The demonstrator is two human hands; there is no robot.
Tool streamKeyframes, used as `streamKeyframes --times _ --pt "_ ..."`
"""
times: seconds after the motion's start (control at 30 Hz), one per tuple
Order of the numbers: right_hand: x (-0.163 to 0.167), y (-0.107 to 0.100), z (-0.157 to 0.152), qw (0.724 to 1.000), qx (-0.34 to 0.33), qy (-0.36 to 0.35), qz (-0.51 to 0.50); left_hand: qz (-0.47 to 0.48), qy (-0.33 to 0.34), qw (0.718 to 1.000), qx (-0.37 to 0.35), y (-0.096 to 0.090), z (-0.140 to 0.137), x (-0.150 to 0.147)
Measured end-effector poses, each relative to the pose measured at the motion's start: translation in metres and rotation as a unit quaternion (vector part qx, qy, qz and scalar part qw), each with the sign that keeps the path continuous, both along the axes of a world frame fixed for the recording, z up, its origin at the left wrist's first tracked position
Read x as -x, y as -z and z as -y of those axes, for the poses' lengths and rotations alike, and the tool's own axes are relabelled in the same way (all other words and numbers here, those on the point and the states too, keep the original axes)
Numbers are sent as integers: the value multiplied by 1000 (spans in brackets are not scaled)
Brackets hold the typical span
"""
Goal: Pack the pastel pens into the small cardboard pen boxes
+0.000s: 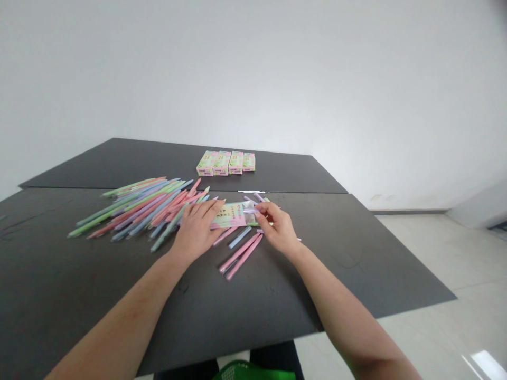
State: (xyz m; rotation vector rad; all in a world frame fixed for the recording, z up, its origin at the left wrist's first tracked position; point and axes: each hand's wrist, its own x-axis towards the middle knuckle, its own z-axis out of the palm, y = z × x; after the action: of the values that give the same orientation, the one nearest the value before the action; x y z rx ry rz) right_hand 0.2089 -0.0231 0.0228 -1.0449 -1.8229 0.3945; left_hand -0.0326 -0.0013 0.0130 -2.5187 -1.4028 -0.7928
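A small pastel pink-and-green printed box (232,216) lies just above the table in the middle. My left hand (196,224) grips its left end, fingers over the top and thumb along the near side. At the box's right end, which looks open, my right hand (279,227) pinches a light purple pen (250,211). How far the pen reaches into the box is hidden. Below the hands lie a few loose pink pens (242,256) and a blue pen (240,237). More loose purple pens (258,197) show just beyond my right hand.
To the left, a large heap of pastel pens (146,206) reaches close to my left hand. Several matching boxes (221,162) stand in a row farther back. A white strip (251,191) lies near the seam of the dark table (356,264). Behind rises a white wall (253,74).
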Motion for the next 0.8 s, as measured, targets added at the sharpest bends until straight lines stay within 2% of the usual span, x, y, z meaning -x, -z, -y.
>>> streamKeyframes --times 0.27,0.57,0.8 --pt "-3 1 -2 997 -52 13 55 -1 2 1000 -4 1 0 -1" --pt "-5 -4 -2 992 -68 -12 106 -9 8 1000 -9 0 1 0" --pt "-6 -2 -4 993 -61 -4 104 -9 9 1000 -6 0 1 -1"
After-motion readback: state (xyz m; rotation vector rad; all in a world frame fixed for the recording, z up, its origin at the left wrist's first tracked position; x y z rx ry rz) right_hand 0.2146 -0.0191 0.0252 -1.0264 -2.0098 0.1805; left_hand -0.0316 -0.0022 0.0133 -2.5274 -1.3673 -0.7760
